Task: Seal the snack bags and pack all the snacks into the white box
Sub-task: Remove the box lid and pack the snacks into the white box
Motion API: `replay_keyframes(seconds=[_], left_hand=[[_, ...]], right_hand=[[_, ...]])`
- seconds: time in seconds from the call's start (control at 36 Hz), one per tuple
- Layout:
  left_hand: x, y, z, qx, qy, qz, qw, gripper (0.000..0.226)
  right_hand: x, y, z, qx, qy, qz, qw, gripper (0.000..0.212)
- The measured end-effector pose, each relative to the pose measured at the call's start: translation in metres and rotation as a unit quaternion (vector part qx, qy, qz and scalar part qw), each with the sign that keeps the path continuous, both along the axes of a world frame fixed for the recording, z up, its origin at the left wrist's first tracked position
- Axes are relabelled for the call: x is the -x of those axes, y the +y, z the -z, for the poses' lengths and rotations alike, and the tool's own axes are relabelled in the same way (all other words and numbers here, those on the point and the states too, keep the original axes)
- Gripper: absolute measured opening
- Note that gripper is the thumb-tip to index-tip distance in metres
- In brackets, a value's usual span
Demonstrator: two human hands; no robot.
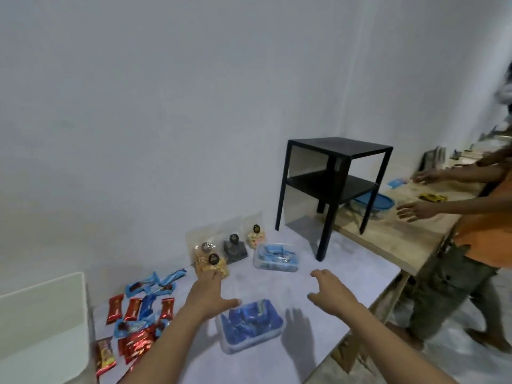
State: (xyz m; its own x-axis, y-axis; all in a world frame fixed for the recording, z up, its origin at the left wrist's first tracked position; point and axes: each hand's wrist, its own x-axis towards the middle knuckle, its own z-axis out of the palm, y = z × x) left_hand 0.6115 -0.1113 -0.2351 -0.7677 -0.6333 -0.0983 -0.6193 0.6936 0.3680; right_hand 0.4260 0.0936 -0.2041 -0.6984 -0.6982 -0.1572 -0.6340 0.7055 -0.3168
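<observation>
The clear snack bags [221, 249] are lined up at the back of the table, 4 of them propped against the wall, tops standing tall and seemingly unsealed (too blurred to be sure). The nearest one, the popcorn bag [212, 265], is being reached by the left hand [206, 293], fingers stretched flat toward its base, nothing gripped yet. The right hand [331, 292] is held just above the table, spread wide and empty, judged ready to steady a bag top for sealing. Between the wrists a clear tub of blue packets [249, 324] is seen, and a 2nd tub [277, 257] is set beside the bags. Loose red and blue wrapped bars [141, 309] are scattered at the left, close to the white box [41, 325] at the table's left edge, presumably kept near for quick packing; the box's inside cannot be seen. The surface is covered in a pale cloth [346, 268], with a black side table [332, 187] stood at its far corner. Beyond, a wooden bench [393, 234] is being worked at by another person [482, 231] under a bare white wall
</observation>
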Motion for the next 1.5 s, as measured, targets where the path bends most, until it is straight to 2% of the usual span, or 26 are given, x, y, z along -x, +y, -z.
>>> replay_keyframes(seconds=[0.22, 0.42, 0.53, 0.67, 0.78, 0.89, 1.06, 1.17, 1.36, 1.5], left_hand=[[0.094, -0.06, 0.023, -0.022, 0.006, -0.031, 0.999, 0.089], [0.132, -0.105, 0.036, -0.015, 0.007, -0.084, 0.996, 0.069], [0.14, -0.132, 0.04, -0.018, 0.053, -0.146, 0.988, 0.052], [0.147, -0.155, 0.038, 0.03, 0.079, -0.221, 0.971, 0.068], [0.156, -0.178, 0.042, 0.094, 0.072, -0.241, 0.963, 0.065], [0.164, -0.192, 0.051, 0.138, 0.018, -0.251, 0.958, 0.061], [0.171, -0.202, 0.07, 0.267, -0.047, -0.248, 0.93, 0.062], [0.175, -0.209, 0.073, 0.295, -0.057, -0.266, 0.916, 0.049], [0.182, -0.219, 0.075, 0.262, -0.043, -0.28, 0.923, 0.025], [0.179, -0.222, 0.078, 0.275, -0.005, -0.255, 0.927, 0.023]], right_hand=[[0.096, -0.072, 0.01, 0.003, -0.007, -0.012, 1.0, 0.051], [0.15, -0.144, 0.024, 0.0, -0.028, -0.075, 0.997, 0.042], [0.178, -0.196, 0.032, 0.013, -0.043, -0.133, 0.99, 0.05], [0.197, -0.269, 0.041, 0.06, -0.052, -0.234, 0.969, 0.039], [0.202, -0.324, 0.05, 0.086, -0.009, -0.32, 0.943, 0.045], [0.203, -0.36, 0.065, 0.115, 0.05, -0.384, 0.915, 0.044], [0.212, -0.383, 0.101, 0.254, 0.167, -0.408, 0.861, 0.032], [0.217, -0.389, 0.113, 0.271, 0.223, -0.408, 0.843, 0.031], [0.221, -0.398, 0.122, 0.278, 0.192, -0.401, 0.852, 0.015], [0.222, -0.401, 0.129, 0.295, 0.14, -0.405, 0.854, 0.013]])
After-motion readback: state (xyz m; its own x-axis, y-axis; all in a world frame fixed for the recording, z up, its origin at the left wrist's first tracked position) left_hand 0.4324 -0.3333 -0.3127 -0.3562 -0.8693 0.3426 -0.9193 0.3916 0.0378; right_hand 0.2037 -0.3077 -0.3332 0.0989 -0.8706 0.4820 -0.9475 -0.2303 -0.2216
